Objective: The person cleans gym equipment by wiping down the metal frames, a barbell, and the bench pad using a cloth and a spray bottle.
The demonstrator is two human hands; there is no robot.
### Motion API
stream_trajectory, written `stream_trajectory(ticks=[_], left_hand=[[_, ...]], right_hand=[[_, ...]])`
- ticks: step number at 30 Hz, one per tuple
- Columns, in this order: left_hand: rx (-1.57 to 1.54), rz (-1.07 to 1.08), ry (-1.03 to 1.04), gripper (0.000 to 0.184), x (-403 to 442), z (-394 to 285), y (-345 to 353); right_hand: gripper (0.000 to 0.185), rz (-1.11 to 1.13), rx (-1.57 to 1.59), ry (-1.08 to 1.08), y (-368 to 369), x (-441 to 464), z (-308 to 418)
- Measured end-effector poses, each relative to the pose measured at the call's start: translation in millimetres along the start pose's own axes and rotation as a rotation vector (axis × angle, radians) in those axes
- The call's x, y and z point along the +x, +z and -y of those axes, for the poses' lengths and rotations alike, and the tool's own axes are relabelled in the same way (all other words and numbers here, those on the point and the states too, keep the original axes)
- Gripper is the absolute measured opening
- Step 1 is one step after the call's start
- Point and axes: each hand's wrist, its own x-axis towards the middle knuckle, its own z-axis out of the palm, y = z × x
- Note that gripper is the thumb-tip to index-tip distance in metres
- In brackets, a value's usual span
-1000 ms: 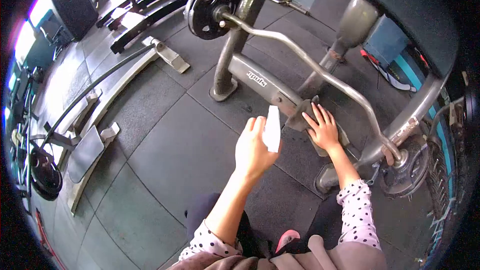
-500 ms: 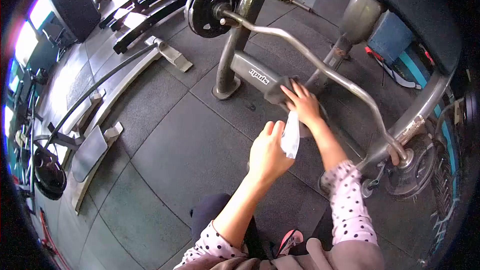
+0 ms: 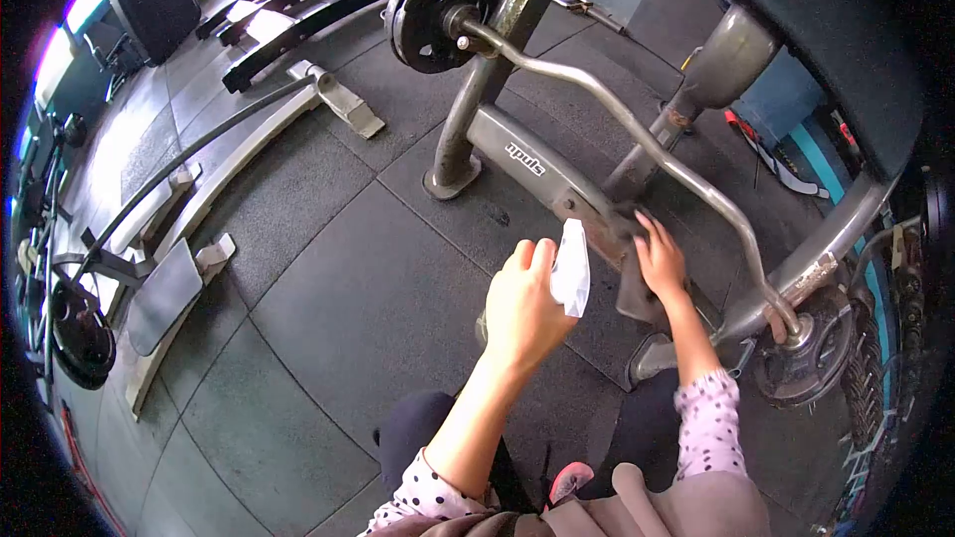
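My left hand [image 3: 522, 303] is closed around a spray bottle, whose white trigger head [image 3: 570, 270] sticks up past my fingers. Most of the bottle is hidden behind the hand. My right hand [image 3: 661, 264] presses a dark cloth [image 3: 637, 290] against the lower grey bar [image 3: 552, 179] of a weight bench frame. Its fingers lie over the cloth, part of which hangs down the bar's near side. A bent curl bar [image 3: 637, 124] rests across the frame above my right hand, with black weight plates [image 3: 443, 15] on its far end.
An upright post [image 3: 477, 89] and a slanted right post [image 3: 826, 229] flank the bar. A large dark pad [image 3: 846, 50] overhangs at upper right. Another weight plate [image 3: 811, 348] is low on the right. Other gym equipment [image 3: 174, 303] stands on the tiled rubber floor [image 3: 348, 268] at left.
My right hand has slid the cloth along the lower bar, to the right and nearer me. The left hand keeps the spray bottle and has barely moved. The view has shifted slightly.
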Motion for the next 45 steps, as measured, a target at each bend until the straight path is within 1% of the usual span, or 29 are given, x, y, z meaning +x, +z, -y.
stream_trajectory(ticks=[2,3,6,8,10,11,14,15,16,17,20,21,22,23,25,27,28,29,30,31,34,35,36,38,40,41,42,44,45], left_hand=[[-0.017,0.011,-0.023,0.041,0.6,-1.4,-0.7],[-0.027,0.021,-0.028,0.04,1.2,-2.0,1.0],[-0.033,0.078,-0.027,0.039,1.2,4.2,12.0],[-0.027,0.079,-0.011,0.037,0.7,0.8,17.4],[-0.03,0.077,0.003,0.037,-0.3,-2.1,22.5],[-0.039,0.096,-0.009,0.037,0.5,-4.3,22.6],[-0.035,0.108,0.019,0.038,0.2,-0.1,30.2],[-0.033,0.112,0.02,0.038,-0.5,1.5,29.6],[-0.035,0.117,0.019,0.038,-2.0,2.4,29.0],[-0.039,0.123,0.02,0.038,-3.2,2.9,28.4],[-0.054,0.115,0.023,0.037,-3.8,6.1,23.5],[-0.05,0.109,0.012,0.037,-3.9,6.3,19.9],[-0.046,0.102,0.002,0.037,-3.5,6.4,16.4],[-0.041,0.098,-0.002,0.035,-3.2,6.4,13.1],[-0.024,0.091,-0.008,0.035,-4.1,8.6,8.2],[-0.018,0.08,-0.002,0.034,-3.2,12.2,5.7],[-0.013,0.07,0.006,0.033,-2.5,13.1,4.4],[-0.009,0.059,0.011,0.032,-1.7,12.7,4.5],[-0.001,0.049,0.015,0.03,-1.0,11.9,5.4],[-0.009,0.052,0.002,0.028,-0.4,9.1,6.3],[0.001,0.07,0.046,0.027,-1.0,8.3,17.7],[0.084,0.129,0.035,0.037,-1.3,8.9,22.3],[0.069,0.134,0.039,0.037,-1.6,6.7,25.7],[0.035,0.145,0.05,0.037,-1.8,0.0,31.1],[-0.052,0.129,0.067,0.03,-2.2,-3.8,38.6],[-0.093,0.114,0.073,0.026,-1.9,-4.5,40.5],[-0.085,0.12,0.07,0.026,-2.3,-4.6,41.1],[-0.066,0.129,0.06,0.027,-2.6,-3.2,39.7],[-0.057,0.129,0.053,0.027,-3.4,-2.5,37.6]], right_hand=[[0.042,-0.013,0.003,-0.05,23.0,51.6,34.0],[0.04,-0.039,0.035,-0.116,41.1,76.3,46.3],[0.044,0.073,0.001,-0.031,79.3,137.2,86.9],[0.046,0.038,-0.03,-0.008,106.0,160.9,93.5],[0.048,0.056,0.013,-0.043,105.5,164.0,89.2],[0.049,0.068,0.03,-0.065,100.8,159.7,84.6],[0.049,0.163,0.124,-0.011,79.7,134.8,58.8],[0.049,0.145,0.112,-0.007,72.3,119.3,46.7],[0.048,0.177,0.111,-0.011,56.1,103.1,35.8],[0.047,0.091,0.035,-0.034,48.0,78.8,20.6],[0.046,0.146,0.067,0.082,-15.2,6.8,-11.1],[0.048,0.152,-0.055,0.205,-24.1,-24.5,-33.0],[0.048,0.166,0.054,0.23,-45.0,-50.3,-47.6],[0.047,0.175,0.016,0.26,-61.0,-74.7,-60.0],[0.046,0.148,-0.07,0.229,-80.8,-103.2,-67.8],[0.046,0.122,-0.089,0.22,-75.2,-104.6,-71.0],[0.046,0.091,-0.087,0.207,-66.5,-93.2,-61.5],[0.046,0.107,-0.04,0.228,-60.3,-74.2,-42.5],[0.045,0.035,-0.064,0.133,-32.1,-57.7,-47.7],[0.045,0.064,-0.021,0.151,-27.4,-29.2,-19.0],[0.05,0.107,0.006,0.303,9.0,37.2,16.8],[0.05,0.104,0.024,0.321,13.8,47.2,16.7],[0.05,0.103,0.041,0.338,18.7,52.8,14.4],[0.05,0.125,0.059,0.371,17.0,38.6,6.3],[0.051,0.167,0.06,0.377,-7.7,9.2,-4.5],[0.052,0.177,-0.003,0.42,-19.9,-8.3,-11.0],[0.052,0.189,-0.065,0.462,-32.7,-29.6,-18.5],[0.051,0.175,-0.13,0.478,-56.6,-71.0,-33.9],[0.05,0.071,-0.148,0.399,-59.3,-91.0,-47.4]])
